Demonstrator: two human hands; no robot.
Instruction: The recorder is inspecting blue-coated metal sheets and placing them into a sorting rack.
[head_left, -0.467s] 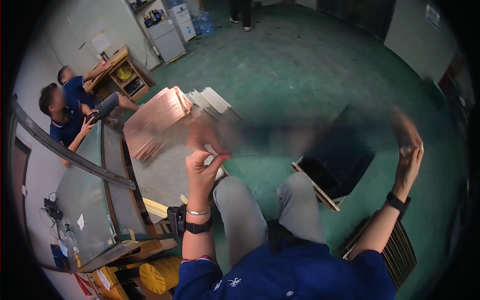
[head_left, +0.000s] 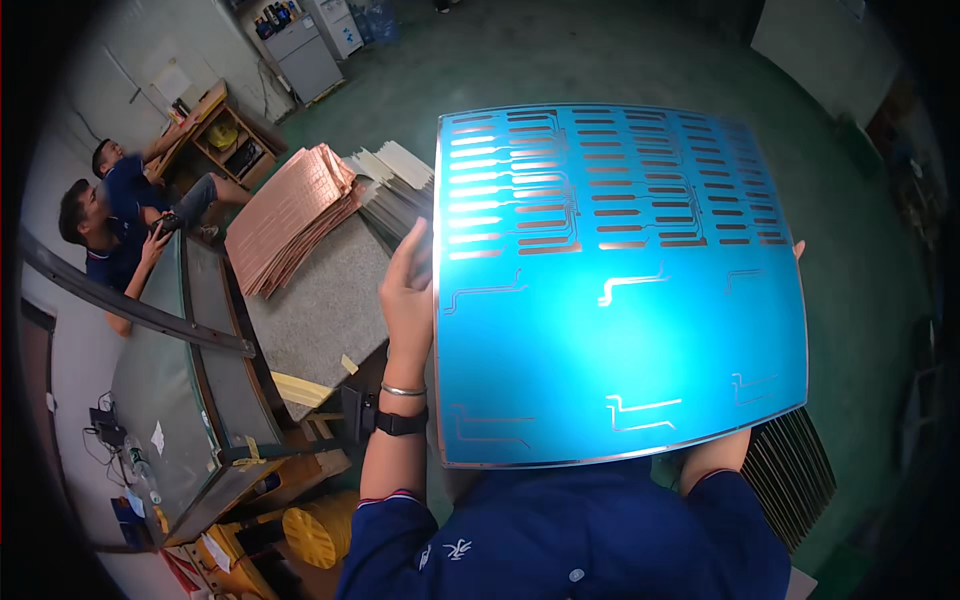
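A large blue circuit board panel [head_left: 560, 340] with coppery traces and rows of slots is held up before me, its broad face turned my way and shining with glare. My left hand [head_left: 408, 305] grips its left edge, the fingertips partly behind the board. On the far edge, my right hand [head_left: 799, 249] shows only a bit of finger past the rim; the panel covers the rest. Both hands hold the board above my lap, which it mostly hides.
Copper-coloured sheets [head_left: 290, 220] are fanned on a grey table [head_left: 300, 320] at left, with pale panels [head_left: 395, 170] behind. Dark panels [head_left: 795, 470] stand in a row at lower right. A glass-topped bench [head_left: 160, 390] is at far left. Two people [head_left: 120, 225] sit beyond it.
The panel, blurred and nearly edge-on before, has turned so its blue face shows. It now hides the dark stack on the floor, my knees and most of my right hand.
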